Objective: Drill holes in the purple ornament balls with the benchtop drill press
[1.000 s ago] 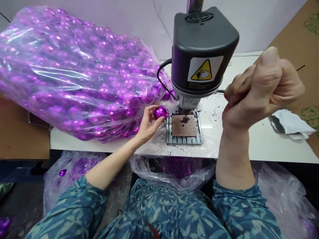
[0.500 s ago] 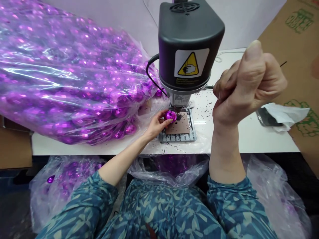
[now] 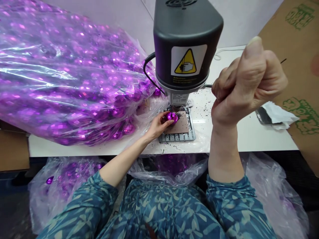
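My left hand (image 3: 159, 125) pinches a shiny purple faceted ball (image 3: 171, 117) between thumb and fingers. The ball rests at the small brown board (image 3: 179, 126) on the metal base (image 3: 192, 134), just below the lower end of a black bench drill press (image 3: 188, 63). Black specks lie around the base. Raised at the right, my right hand (image 3: 249, 83) is closed in a fist around the drill press lever (image 3: 208, 86). A dark rod runs from the machine to the fist, and the gripped part is hidden by the fingers.
A large clear bag (image 3: 74, 76) full of purple balls fills the left of the white table (image 3: 264, 141). To the right, a phone-like dark object lies under a white tissue (image 3: 280, 114), beside a cardboard box (image 3: 304, 66). Plastic bags (image 3: 62, 186) hang below the table edge.
My left hand has shifted the ball slightly right and toward me, covering the dark hole in the board. My right fist keeps nearly the same place. The view has moved a little.
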{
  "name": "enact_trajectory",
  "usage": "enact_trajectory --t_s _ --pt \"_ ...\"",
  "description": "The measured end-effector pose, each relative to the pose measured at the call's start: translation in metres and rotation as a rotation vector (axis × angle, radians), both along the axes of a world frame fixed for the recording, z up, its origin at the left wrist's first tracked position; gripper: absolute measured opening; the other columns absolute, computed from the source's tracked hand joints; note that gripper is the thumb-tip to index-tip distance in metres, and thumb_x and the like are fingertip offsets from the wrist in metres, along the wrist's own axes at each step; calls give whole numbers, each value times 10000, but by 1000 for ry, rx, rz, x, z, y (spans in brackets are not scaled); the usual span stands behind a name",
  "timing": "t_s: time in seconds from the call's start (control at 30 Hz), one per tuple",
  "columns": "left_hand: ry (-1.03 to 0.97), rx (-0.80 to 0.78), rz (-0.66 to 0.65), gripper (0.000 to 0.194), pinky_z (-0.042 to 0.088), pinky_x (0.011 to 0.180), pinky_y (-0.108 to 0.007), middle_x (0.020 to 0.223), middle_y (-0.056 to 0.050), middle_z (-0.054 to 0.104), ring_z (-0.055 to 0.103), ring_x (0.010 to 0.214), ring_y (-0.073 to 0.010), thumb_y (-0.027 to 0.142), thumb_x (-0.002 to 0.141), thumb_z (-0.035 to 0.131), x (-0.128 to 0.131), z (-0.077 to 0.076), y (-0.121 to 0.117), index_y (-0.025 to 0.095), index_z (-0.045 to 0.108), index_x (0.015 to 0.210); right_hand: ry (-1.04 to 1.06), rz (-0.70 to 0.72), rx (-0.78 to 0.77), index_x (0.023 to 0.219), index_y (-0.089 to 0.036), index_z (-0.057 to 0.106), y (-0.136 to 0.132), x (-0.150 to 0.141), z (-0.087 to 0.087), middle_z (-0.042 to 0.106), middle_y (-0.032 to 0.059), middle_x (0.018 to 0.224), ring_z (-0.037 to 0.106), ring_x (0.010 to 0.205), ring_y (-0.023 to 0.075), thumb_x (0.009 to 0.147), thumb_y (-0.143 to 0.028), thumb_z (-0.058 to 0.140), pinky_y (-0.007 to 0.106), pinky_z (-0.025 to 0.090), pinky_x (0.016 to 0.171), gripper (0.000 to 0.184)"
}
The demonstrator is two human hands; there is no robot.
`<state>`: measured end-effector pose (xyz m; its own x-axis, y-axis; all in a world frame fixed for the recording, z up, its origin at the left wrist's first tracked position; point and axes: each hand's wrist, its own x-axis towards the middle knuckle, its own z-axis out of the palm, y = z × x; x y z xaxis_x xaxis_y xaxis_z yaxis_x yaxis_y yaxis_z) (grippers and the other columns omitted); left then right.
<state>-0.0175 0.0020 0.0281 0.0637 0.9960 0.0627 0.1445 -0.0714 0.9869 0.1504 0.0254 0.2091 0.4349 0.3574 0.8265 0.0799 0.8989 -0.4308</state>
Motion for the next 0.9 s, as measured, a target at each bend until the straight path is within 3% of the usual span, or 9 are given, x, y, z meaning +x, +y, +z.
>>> enact_trajectory --t_s 0.17,0.33,0.43,0.63,0.73,0.9 --pt "104 74 5 559 559 893 -347 1121 -99 733 691 977 -225 463 819 866 1 3 -2 158 717 1263 -68 -50 -97 580 -185 320 -1 3 -1 287 -59 486 304 424 8 953 -608 524 250 315 487 600" --pt "298 191 43 503 559 964 -393 1155 -94 711 686 1057 -250 420 834 867 7 6 -6 190 719 1257 -17 11 -11 557 -164 298 2 1 -1 279 -67 453 283 397 -6 950 -509 558 226 255 464 584" --pt "265 178 39 516 547 1047 -421 1243 -111 733 686 1157 -268 400 863 841 9 4 -11 189 686 1307 17 46 3 537 -159 320 2 0 1 307 -73 441 288 389 -10 920 -466 591 227 241 465 561" --pt "246 190 45 553 549 1084 -449 1330 -148 726 691 1222 -286 381 884 825 9 -4 -14 167 645 1361 -9 123 -32 548 -176 360 9 3 20 349 -65 470 335 423 13 933 -294 610 235 238 519 475" --pt "302 291 52 532 563 1055 -443 1278 -122 738 698 1184 -274 372 877 844 13 -8 -9 190 657 1340 -32 157 -146 535 -201 326 17 3 33 322 -66 461 329 428 21 958 -159 537 230 261 542 474" --pt "359 396 71 484 583 957 -411 1144 -91 731 699 1067 -252 397 879 852 19 -13 -1 207 679 1290 -22 196 -185 537 -227 301 22 2 41 278 -76 441 310 403 30 952 -143 523 228 266 524 478"
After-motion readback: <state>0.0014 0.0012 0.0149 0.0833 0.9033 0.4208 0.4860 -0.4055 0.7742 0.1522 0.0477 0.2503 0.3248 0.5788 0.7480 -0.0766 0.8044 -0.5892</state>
